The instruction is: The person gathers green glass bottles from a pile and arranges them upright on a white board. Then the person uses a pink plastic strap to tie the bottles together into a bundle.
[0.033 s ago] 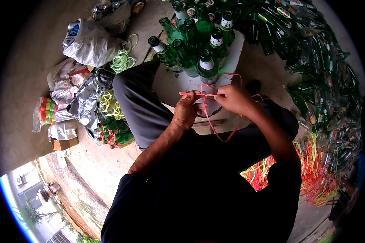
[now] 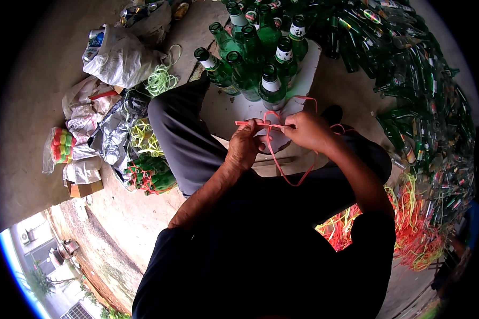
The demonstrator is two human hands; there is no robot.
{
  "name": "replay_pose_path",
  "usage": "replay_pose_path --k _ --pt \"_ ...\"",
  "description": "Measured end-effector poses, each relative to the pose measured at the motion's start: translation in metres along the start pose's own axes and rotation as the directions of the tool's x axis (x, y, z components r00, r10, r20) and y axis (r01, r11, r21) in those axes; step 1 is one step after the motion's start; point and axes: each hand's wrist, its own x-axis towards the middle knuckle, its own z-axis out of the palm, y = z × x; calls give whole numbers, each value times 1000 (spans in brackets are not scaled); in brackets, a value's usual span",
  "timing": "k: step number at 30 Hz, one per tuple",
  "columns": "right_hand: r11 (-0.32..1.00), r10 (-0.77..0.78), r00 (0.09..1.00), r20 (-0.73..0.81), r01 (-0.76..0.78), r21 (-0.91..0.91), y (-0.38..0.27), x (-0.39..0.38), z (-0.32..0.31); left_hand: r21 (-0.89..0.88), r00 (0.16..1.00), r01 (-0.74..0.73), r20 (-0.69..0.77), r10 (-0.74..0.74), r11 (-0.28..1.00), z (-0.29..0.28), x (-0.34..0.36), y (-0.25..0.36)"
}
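A thin red plastic strap [image 2: 275, 159] is stretched between my two hands, with a small loop standing above it and a longer loop hanging toward my lap. My left hand [image 2: 242, 148] pinches one end of the strap. Closed on the same strap a little to the right is my right hand [image 2: 307, 130]. Just beyond the hands, several green glass bottles [image 2: 244, 78] stand upright in a cluster on a pale board [image 2: 218, 110]. Some have white labels on their necks. More strap trails beside my right wrist.
A large heap of green bottles [image 2: 404, 64] curves along the right. Red and yellow straps [image 2: 410, 234] lie piled behind my right arm. On the left are a white plastic bag [image 2: 120, 58], a pale green strap coil [image 2: 161, 81] and a bundle of green bottles [image 2: 153, 175].
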Motion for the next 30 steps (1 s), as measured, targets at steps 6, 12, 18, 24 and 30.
replay_pose_path --k 6,12,18,24,30 --pt "979 -196 977 -85 200 42 10 1 11 33 999 -31 32 30 999 6 0 2" --pt "957 -271 958 -93 278 76 17 5 23 16 1000 -22 8 22 1000 4 4 -1" --pt "932 -356 934 -37 352 -81 22 6 26 17 998 -16 -57 17 1000 2 5 -3" --pt "862 -483 875 -24 470 -189 32 10 34 -7 1000 3 -11 -3 1000 1 3 -3" --pt "830 -525 851 -27 505 -237 30 11 35 -40 998 32 48 -30 999 4 6 -6"
